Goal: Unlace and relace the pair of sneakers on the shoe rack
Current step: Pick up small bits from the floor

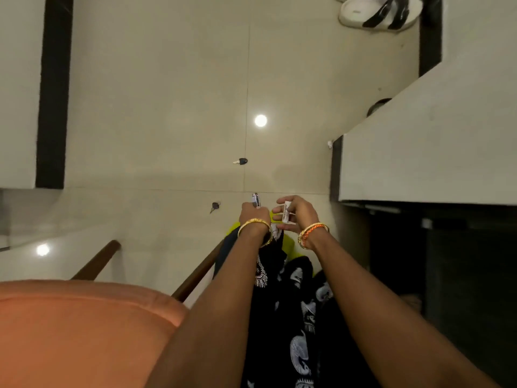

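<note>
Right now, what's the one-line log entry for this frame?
left hand: grips lace end | right hand: pinches white lace tip | two keys on floor

I cannot make out the small silvery object gripped in my left hand; the fist hides most of it. The white strip in my right hand carries print too small to read. The sandals are cut off by the top edge. My printed clothing covers whatever lies under my hands.
</note>
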The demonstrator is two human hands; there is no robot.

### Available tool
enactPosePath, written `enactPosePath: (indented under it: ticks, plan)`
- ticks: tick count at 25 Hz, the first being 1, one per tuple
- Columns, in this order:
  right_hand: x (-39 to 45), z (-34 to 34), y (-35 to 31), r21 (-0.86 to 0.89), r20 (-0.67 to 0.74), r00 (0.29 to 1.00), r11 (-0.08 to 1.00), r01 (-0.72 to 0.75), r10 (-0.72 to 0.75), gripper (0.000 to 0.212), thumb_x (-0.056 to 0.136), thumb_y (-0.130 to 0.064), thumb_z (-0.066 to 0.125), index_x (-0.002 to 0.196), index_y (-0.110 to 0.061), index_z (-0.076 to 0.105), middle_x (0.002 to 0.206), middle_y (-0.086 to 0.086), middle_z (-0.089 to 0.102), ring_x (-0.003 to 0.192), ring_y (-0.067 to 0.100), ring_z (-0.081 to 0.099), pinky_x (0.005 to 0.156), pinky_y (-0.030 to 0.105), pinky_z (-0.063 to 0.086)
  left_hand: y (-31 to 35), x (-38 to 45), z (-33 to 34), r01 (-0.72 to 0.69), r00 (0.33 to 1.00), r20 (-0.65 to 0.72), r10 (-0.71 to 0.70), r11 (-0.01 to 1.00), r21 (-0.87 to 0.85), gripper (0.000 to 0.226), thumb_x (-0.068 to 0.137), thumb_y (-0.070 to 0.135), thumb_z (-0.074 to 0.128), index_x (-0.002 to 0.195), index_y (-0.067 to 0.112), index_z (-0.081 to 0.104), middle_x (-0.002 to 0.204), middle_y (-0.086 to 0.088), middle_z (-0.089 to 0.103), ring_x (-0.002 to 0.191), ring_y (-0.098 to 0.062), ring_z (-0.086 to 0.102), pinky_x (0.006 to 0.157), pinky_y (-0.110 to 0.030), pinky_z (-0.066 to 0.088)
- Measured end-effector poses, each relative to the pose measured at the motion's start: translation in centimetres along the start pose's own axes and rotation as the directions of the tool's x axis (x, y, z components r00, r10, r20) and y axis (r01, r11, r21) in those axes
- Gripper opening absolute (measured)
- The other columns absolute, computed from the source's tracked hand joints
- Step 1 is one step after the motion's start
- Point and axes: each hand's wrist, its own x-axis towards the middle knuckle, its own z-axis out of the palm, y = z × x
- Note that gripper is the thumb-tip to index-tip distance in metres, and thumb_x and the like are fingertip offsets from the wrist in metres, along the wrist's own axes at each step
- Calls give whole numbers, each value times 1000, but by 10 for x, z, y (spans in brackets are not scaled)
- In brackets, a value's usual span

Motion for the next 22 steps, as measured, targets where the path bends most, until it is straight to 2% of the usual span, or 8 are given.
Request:
enactPosePath:
  ticks: [2,4,6,8,11,15,19,22]
  plan:
    - [-53,-12,-1,143,44,999,990,-13,7,28,88,-7,32,93,-5,59,83,12,64,71,23,61,66,32,50,-2,-52,-10,-48,998,34,48,999,10,29,89,5,41,116,5,52,112,-22,62,103,-39,60,89,-49,50]
    - [-95,-25,1,279,63,998,960,-17,-1,34,90,-17,31,94,-4,62,89,13,67,77,25,63,67,31,51,-3,-100,-23,-131,986,111,121,987,88,30,91,4,39,117,5,55,110,-17,65,101,-34,60,89,-40,49]
    - [-131,-40,6,383,45,999,923,-22,5,40,91,-20,27,95,-3,63,91,14,69,80,26,65,65,30,54,-1,-144,-33,-215,964,191,186,966,145,30,94,3,36,117,3,56,103,-12,68,91,-26,58,76,-29,45]
    - [-164,-57,13,499,14,1000,867,12,-22,39,91,-16,27,96,-1,62,91,15,69,82,26,66,66,32,56,4,-181,-36,-276,927,298,230,953,125,30,96,1,34,117,-2,56,92,-11,67,78,-21,57,66,-24,42]
    - [-217,-89,33,725,-74,993,679,118,-94,32,90,-1,28,97,2,59,92,19,67,83,27,68,69,34,59,16,-235,-32,-307,836,506,212,945,112,28,98,-1,33,116,-3,54,82,-7,63,71,-15,62,68,-23,46]
    - [-286,-137,76,881,-281,953,365,302,-111,24,93,10,34,101,8,56,97,24,60,83,32,68,67,35,60,25,-305,-5,-484,656,730,193,849,210,18,90,-2,55,107,1,57,85,-8,68,65,-7,67,60,-14,52]
    - [-346,-197,152,817,-562,826,187,545,49,18,89,9,48,96,0,63,91,13,65,85,28,68,69,37,60,-9,-377,71,-652,524,849,65,672,351,14,81,-1,67,92,7,64,80,-4,70,59,2,65,53,-8,48]
    - [-380,-233,228,669,-743,619,269,693,255,16,87,4,58,93,-9,66,85,7,66,83,23,65,68,28,58,-68,-419,137,-739,461,886,-41,535,409,13,78,1,71,88,8,67,76,1,69,58,4,64,54,-7,47]
